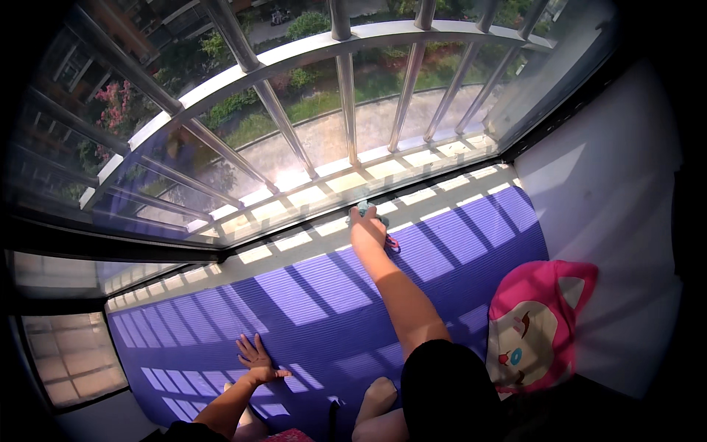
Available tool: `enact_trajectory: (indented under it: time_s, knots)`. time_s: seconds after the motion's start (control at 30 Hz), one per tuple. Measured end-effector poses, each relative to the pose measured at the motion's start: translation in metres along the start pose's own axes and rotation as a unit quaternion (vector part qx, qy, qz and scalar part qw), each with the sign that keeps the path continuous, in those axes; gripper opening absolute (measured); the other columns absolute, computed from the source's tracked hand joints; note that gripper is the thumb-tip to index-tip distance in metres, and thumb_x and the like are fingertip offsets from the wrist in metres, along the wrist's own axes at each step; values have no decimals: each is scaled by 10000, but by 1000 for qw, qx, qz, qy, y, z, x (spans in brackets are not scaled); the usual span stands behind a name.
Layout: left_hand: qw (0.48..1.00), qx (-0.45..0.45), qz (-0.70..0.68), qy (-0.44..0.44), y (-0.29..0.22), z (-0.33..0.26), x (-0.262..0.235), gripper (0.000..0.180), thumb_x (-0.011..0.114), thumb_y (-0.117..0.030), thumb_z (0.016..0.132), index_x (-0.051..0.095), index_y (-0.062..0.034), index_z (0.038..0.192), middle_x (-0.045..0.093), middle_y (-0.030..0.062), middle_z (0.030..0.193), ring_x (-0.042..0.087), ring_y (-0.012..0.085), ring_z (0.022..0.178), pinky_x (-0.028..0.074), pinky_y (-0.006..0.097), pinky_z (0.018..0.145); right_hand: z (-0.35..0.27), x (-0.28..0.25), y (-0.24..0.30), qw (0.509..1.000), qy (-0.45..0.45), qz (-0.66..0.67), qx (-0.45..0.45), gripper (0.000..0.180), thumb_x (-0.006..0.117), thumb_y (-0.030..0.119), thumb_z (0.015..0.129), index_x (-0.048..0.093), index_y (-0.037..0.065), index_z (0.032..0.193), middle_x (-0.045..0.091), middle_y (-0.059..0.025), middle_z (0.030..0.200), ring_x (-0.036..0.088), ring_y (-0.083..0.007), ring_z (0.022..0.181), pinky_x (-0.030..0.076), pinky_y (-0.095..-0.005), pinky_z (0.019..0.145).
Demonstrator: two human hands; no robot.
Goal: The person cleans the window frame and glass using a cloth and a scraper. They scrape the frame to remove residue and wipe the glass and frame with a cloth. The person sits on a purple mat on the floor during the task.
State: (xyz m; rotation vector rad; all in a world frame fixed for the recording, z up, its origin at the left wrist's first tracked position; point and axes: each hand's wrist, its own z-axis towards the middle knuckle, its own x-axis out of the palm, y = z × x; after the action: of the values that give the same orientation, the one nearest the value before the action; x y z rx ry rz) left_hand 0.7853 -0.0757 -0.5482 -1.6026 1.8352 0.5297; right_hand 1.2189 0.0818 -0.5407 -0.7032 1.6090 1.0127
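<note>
**Cloth pressed at the window sill**

The right hand [367, 225] reaches far forward, fingers closed on a teal cloth [366, 211] that lies against the sill [309, 236] below the barred window [294, 140]. The left hand [256, 359] rests flat on the purple mat [324, 309], fingers spread and holding nothing. A pink cartoon cushion [537, 324] lies at the mat's right end.

Strong sunlight pours in through the barred window [346, 110], throwing sharp striped shadows across the purple mat [324, 309] below it. Glare whitens the sill. Fisheye distortion bends the bars, and the rim falls into black vignette.
</note>
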Motion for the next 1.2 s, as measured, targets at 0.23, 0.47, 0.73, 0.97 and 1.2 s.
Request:
enact_trajectory:
  time_s: [0.23,0.47,0.73,0.97,1.2]
  knots:
    - [999,-27,-7,35,-14,-3,-12,1520,635,-790,329,-221,-22,1323,-327,357,1275,-327,514,1172,-15,724,868,-14,2,60,993,34,108,26,361,540,189,782,498,152,1139,487,-221,1030,598,-352,799,492,-426,662]
    - [998,-29,20,56,-28,-7,-25,1481,648,-769,379,-208,-29,1334,-312,352,1289,-317,512,1180,-8,713,888,9,15,67,976,-7,11,217,212,440,191,857,551,74,994,546,-175,865,608,-327,679,511,-383,645]
    - [988,40,-57,136,-25,-19,-89,1031,671,-512,671,66,-71,1380,-151,354,1352,-144,520,1252,114,618,983,-31,44,161,976,60,163,130,333,465,265,854,488,103,1144,522,-253,976,581,-394,840,471,-419,742]
    - [903,152,-400,45,48,-62,-177,325,569,-171,835,509,-15,1113,567,157,1046,547,226,986,443,326,841,-95,26,215,700,279,657,5,249,555,165,815,532,86,1050,598,-110,831,589,-240,744,471,-336,635]
    - [842,227,-423,-245,13,-95,-234,270,653,-87,769,544,6,998,577,95,955,576,167,870,461,276,783,-141,-53,245,383,479,768,184,232,524,233,848,534,77,1019,589,-48,831,558,-163,656,424,-277,470]
